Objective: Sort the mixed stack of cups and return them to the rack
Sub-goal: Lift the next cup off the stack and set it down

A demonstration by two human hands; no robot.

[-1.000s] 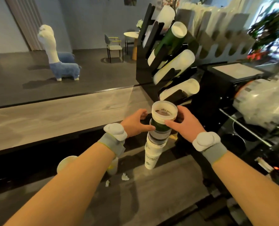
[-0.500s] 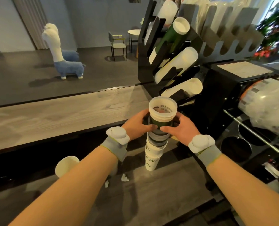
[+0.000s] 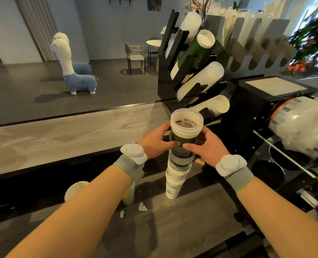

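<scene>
We hold the mixed stack upright over the dark desk, its base cup at the desk surface and a clear cup on top. Our left hand and right hand grip the green cup from both sides, fingers closed on it. The rack stands just behind, holding white and green cup rows.
</scene>
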